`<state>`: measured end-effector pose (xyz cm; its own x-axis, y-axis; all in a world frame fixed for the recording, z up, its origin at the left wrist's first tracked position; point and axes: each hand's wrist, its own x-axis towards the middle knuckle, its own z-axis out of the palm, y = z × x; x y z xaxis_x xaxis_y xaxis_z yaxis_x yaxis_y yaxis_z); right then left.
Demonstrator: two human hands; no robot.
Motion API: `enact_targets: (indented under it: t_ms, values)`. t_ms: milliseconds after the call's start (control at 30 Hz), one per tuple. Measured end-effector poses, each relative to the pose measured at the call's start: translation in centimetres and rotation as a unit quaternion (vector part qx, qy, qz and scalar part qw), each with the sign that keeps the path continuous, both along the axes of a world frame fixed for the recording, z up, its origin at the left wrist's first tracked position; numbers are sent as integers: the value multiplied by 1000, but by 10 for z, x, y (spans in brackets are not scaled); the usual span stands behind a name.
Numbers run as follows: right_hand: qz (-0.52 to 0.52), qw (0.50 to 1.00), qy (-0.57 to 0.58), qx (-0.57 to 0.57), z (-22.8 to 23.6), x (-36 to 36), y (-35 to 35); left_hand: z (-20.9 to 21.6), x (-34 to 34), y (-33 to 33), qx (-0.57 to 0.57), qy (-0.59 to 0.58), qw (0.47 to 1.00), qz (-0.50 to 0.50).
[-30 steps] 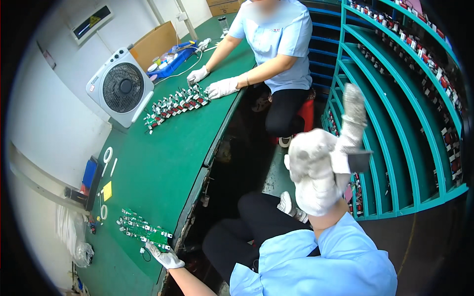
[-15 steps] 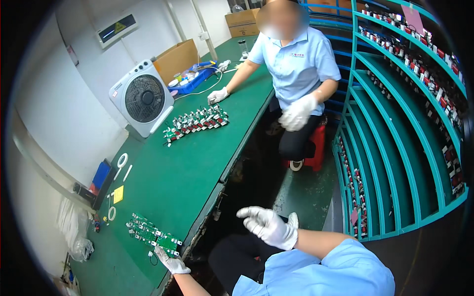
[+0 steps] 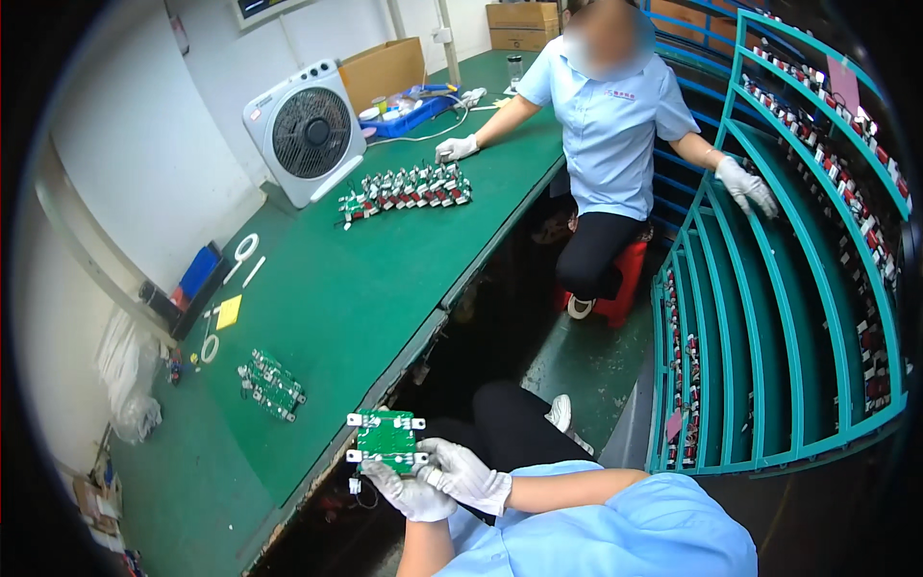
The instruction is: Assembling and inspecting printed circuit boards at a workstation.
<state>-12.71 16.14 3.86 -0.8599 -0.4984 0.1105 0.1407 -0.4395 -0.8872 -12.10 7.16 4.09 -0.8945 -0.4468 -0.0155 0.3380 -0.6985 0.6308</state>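
This place is looking like an electronics assembly workshop: a green circuit board [image 3: 387, 437] is being held beside a long green-topped workbench [image 3: 399, 264], on which a row of red-and-white component assemblies [image 3: 408, 189] is lying. Similar parts [image 3: 819, 139] are lining shelves of a teal rack [image 3: 812, 252], while a co-worker [image 3: 611, 135] in light blue shirt and white gloves is sitting at the bench.

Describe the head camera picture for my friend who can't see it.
A gloved left hand and right hand hold a green circuit board by a table. More boards lie on it, a fan stands behind, and a co-worker sits, one hand by shelves.
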Motion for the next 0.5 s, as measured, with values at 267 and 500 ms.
enact_targets:
  t_ms: [267,500]
  values:
    - [18,988,-153,3,29,6,36,-18,45,5,-177,59,982,-29]
    - [7,953,-243,-179,14,-24,55,-1,26,2,-116,44,976,-181]
